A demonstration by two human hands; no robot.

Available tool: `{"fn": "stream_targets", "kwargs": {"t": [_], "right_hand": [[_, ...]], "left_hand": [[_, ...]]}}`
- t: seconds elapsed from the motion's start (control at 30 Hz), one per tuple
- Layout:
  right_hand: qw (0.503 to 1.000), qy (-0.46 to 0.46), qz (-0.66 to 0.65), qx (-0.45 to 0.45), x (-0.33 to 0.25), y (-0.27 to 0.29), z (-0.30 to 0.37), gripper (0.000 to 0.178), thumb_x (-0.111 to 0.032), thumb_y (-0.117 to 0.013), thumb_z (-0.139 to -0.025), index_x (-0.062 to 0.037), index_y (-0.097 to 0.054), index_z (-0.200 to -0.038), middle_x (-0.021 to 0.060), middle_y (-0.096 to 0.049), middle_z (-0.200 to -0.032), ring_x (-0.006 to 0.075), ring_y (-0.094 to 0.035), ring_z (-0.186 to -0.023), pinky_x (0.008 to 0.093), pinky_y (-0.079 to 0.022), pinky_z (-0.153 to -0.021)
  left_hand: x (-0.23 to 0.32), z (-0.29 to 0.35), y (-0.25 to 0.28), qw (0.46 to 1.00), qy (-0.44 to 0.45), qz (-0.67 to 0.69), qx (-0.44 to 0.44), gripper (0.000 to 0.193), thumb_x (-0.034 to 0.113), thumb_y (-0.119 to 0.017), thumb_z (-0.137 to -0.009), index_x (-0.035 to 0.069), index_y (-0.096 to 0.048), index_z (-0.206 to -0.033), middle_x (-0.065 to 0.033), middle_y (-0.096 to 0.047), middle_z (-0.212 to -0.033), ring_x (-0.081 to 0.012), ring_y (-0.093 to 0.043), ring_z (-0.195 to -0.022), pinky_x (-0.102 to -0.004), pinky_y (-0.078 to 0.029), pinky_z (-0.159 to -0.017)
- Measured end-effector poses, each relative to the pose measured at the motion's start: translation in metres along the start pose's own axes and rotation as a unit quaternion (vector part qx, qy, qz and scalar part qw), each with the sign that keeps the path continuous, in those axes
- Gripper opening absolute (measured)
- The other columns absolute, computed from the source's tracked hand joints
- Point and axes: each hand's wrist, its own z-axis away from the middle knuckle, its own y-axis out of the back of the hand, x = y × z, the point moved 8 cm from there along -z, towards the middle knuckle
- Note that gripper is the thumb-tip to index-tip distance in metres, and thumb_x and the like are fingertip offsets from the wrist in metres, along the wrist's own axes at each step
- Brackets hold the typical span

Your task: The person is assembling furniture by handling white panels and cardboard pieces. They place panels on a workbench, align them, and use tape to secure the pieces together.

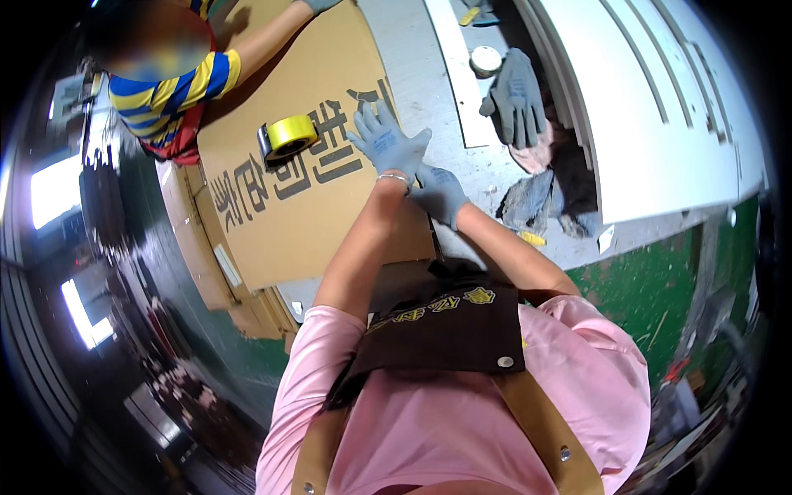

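Note:
My left hand (384, 144), in a grey work glove, is over the right edge of a large brown cardboard sheet (330, 223) printed with dark characters. Its fingers are spread and hold nothing. A thin bracelet circles that wrist. My right hand (441, 196), gloved the same way, is against the left wrist, by the cuff of the left glove; its fingers are mostly hidden there. On the cardboard to the left of my hands stands a tape dispenser (289, 139) with a yellow roll.
Across the cardboard, a person in a striped shirt (177, 95) stretches a gloved hand (320, 4) to its far edge. A spare grey glove (518, 97), a round roll (485, 60) and rags (528, 202) lie to the right, beside stacked white panels (660, 124). Folded cardboard (198, 235) borders the left side.

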Motion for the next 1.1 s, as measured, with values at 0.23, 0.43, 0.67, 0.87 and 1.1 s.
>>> {"fn": "stream_targets", "kwargs": {"t": [0.23,0.43,0.67,0.87,1.1], "right_hand": [[0.986,-0.005,0.086,-0.141,-0.025,0.051,-0.019,0.033,-0.035,-0.066,-0.087,-0.0116,-0.072,-0.109,0.0147,-0.071,-0.087,0.0287,-0.068,-0.078,0.0382,-0.052,-0.074],[0.91,0.372,0.17,0.061,-0.201,0.07,-0.075,0.039,-0.032,-0.064,-0.089,-0.0067,-0.066,-0.118,0.0163,-0.069,-0.105,0.0341,-0.067,-0.094,0.0395,-0.052,-0.083],[0.758,0.314,0.543,-0.182,-0.277,-0.167,-0.167,0.034,-0.032,-0.068,-0.08,-0.0181,-0.074,-0.111,0.0105,-0.071,-0.114,0.0375,-0.066,-0.104,0.0447,-0.054,-0.087],[0.8,0.357,0.374,-0.304,-0.244,-0.087,-0.185,0.061,-0.033,-0.07,-0.072,-0.0267,-0.06,-0.132,0.0129,-0.069,-0.114,0.0328,-0.064,-0.106,0.0413,-0.05,-0.094],[0.758,0.323,0.546,-0.153,-0.157,0.143,-0.122,0.066,-0.024,-0.07,-0.081,-0.0396,-0.049,-0.142,0.0108,-0.059,-0.093,0.028,-0.064,-0.084,0.0394,-0.053,-0.082]], "left_hand": [[0.005,0.001,0.011,0.998,0.03,-0.049,0.04,0.077,0.017,-0.062,-0.072,0.009,-0.041,-0.145,-0.0171,-0.031,-0.153,-0.0375,-0.021,-0.144,-0.0642,-0.006,-0.116],[0.001,-0.004,0.01,0.995,0.034,-0.02,0.093,0.057,0.018,-0.061,-0.081,0.007,-0.05,-0.135,-0.0165,-0.042,-0.144,-0.0385,-0.033,-0.137,-0.0582,-0.014,-0.117],[0.007,0.003,-0.008,0.988,-0.007,0.1,0.119,0.043,0.011,-0.059,-0.077,0.008,-0.057,-0.12,-0.0151,-0.05,-0.126,-0.0366,-0.042,-0.124,-0.0516,-0.026,-0.106],[0.005,0.003,0.013,0.992,0.006,0.049,0.113,0.035,0.006,-0.059,-0.072,0.01,-0.061,-0.107,-0.0129,-0.054,-0.111,-0.0344,-0.048,-0.114,-0.0475,-0.035,-0.096],[0.01,0.008,0.028,0.987,-0.021,0.085,0.131,0.033,0.001,-0.06,-0.07,0.017,-0.066,-0.099,-0.0043,-0.058,-0.105,-0.0276,-0.051,-0.109,-0.0429,-0.038,-0.09]]}}
